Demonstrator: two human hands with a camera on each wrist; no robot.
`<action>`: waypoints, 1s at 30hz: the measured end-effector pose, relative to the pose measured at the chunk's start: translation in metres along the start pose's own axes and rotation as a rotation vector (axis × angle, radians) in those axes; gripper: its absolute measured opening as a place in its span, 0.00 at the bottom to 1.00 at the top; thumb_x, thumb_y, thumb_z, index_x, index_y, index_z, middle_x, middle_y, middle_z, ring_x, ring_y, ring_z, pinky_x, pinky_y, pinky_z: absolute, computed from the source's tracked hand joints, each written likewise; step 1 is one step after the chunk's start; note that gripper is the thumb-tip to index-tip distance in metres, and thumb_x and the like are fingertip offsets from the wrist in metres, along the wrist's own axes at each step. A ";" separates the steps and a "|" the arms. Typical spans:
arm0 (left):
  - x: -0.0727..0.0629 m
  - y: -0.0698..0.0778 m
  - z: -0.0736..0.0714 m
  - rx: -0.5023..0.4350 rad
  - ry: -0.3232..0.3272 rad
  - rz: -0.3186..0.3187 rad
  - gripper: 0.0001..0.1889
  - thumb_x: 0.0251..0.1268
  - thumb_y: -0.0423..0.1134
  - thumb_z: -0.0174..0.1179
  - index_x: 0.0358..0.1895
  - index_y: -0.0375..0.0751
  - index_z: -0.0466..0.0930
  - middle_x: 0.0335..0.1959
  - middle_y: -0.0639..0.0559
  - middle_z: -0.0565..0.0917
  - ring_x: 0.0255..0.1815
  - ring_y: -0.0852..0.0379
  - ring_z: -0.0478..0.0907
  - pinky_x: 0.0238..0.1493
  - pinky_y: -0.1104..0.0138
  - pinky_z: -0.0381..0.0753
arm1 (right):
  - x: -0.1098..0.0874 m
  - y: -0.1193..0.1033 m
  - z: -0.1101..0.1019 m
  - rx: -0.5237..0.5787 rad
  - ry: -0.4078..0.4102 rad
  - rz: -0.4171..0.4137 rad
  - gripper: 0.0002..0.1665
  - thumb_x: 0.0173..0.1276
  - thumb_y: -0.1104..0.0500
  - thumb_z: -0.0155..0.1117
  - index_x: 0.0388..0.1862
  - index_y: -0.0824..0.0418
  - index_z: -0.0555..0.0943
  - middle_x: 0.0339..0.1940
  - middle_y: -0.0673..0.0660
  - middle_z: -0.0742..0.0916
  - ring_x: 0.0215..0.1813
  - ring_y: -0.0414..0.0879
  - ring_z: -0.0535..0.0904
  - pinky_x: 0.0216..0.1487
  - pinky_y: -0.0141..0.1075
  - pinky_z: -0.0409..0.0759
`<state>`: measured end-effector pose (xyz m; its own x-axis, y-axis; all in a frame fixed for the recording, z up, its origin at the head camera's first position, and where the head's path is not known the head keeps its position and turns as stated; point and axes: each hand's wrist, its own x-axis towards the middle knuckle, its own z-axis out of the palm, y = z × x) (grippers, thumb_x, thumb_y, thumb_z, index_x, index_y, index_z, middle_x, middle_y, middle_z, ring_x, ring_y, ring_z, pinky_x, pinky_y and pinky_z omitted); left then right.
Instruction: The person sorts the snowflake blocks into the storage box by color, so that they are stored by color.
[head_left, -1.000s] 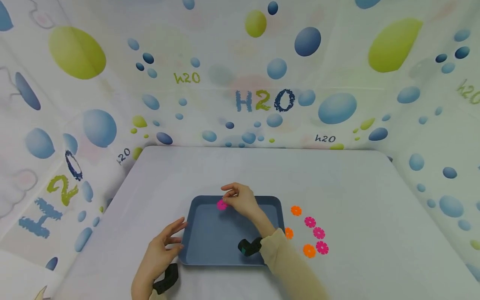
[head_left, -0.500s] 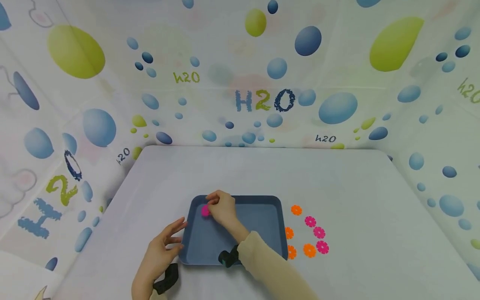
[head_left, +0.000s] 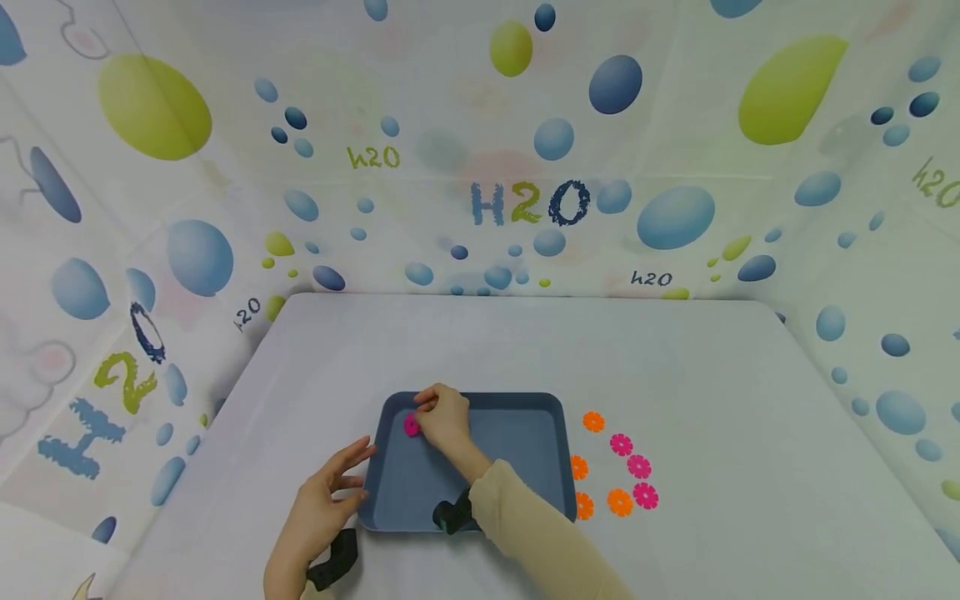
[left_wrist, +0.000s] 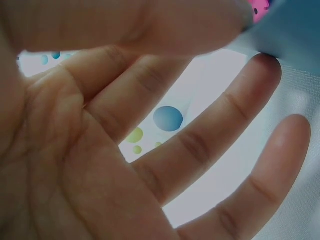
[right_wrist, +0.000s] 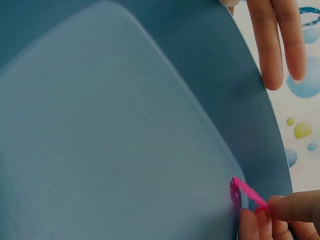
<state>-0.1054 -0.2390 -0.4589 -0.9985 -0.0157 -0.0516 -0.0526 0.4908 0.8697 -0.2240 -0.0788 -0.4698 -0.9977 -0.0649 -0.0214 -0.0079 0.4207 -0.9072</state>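
Observation:
A pink disc with notched, petal-like edges [head_left: 411, 424] is pinched between the thumb and fingertips of my right hand [head_left: 445, 423], at the back left of the blue-grey tray [head_left: 510, 458]. In the right wrist view the thin pink disc [right_wrist: 251, 193] tilts, its lower edge right at the tray floor [right_wrist: 125, 125]. My left hand [head_left: 318, 504] lies along the tray's left side with loosely extended fingers; in the left wrist view one fingertip [left_wrist: 267, 67] meets the tray's outer wall [left_wrist: 300, 40]. The left hand holds nothing.
Right of the tray, on the white table [head_left: 720, 400], lie several loose notched discs, among them an orange disc [head_left: 619, 502] and a pink disc [head_left: 646, 496]. Two orange discs sit close against the tray's right edge. A patterned cloth [head_left: 450, 100] hangs behind the table.
My right hand has carried the pink disc leftward and down into the tray's back left corner, then nearly stopped over the last half second. The left hand has stayed in place.

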 end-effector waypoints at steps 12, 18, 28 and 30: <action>0.000 -0.002 0.000 -0.002 -0.002 0.006 0.36 0.56 0.19 0.57 0.71 0.43 0.65 0.65 0.40 0.76 0.47 0.47 0.81 0.39 0.73 0.81 | -0.005 0.000 -0.009 -0.002 -0.056 -0.017 0.08 0.59 0.67 0.67 0.38 0.60 0.85 0.34 0.54 0.88 0.36 0.44 0.82 0.35 0.33 0.78; 0.000 -0.004 -0.001 -0.003 -0.019 -0.009 0.36 0.58 0.20 0.57 0.71 0.45 0.65 0.66 0.41 0.75 0.49 0.46 0.81 0.39 0.73 0.81 | -0.006 -0.002 -0.030 0.028 -0.122 -0.062 0.12 0.64 0.62 0.65 0.47 0.59 0.84 0.46 0.57 0.87 0.48 0.50 0.84 0.39 0.34 0.81; 0.000 -0.005 -0.002 0.025 -0.014 0.001 0.37 0.57 0.20 0.58 0.71 0.45 0.64 0.66 0.42 0.75 0.47 0.50 0.81 0.38 0.73 0.80 | -0.004 -0.006 -0.099 0.106 -0.071 -0.148 0.17 0.67 0.62 0.63 0.55 0.60 0.80 0.55 0.59 0.84 0.55 0.54 0.82 0.48 0.41 0.83; 0.000 -0.005 -0.002 0.028 -0.015 0.000 0.37 0.57 0.19 0.58 0.72 0.45 0.64 0.66 0.41 0.75 0.47 0.50 0.81 0.38 0.73 0.80 | -0.003 -0.002 -0.114 0.105 -0.023 -0.155 0.18 0.66 0.63 0.64 0.56 0.60 0.80 0.56 0.59 0.84 0.56 0.54 0.82 0.49 0.41 0.83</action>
<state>-0.1054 -0.2429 -0.4620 -0.9983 -0.0025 -0.0590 -0.0519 0.5146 0.8559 -0.2283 0.0231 -0.4198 -0.9833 -0.1423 0.1136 -0.1530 0.3070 -0.9393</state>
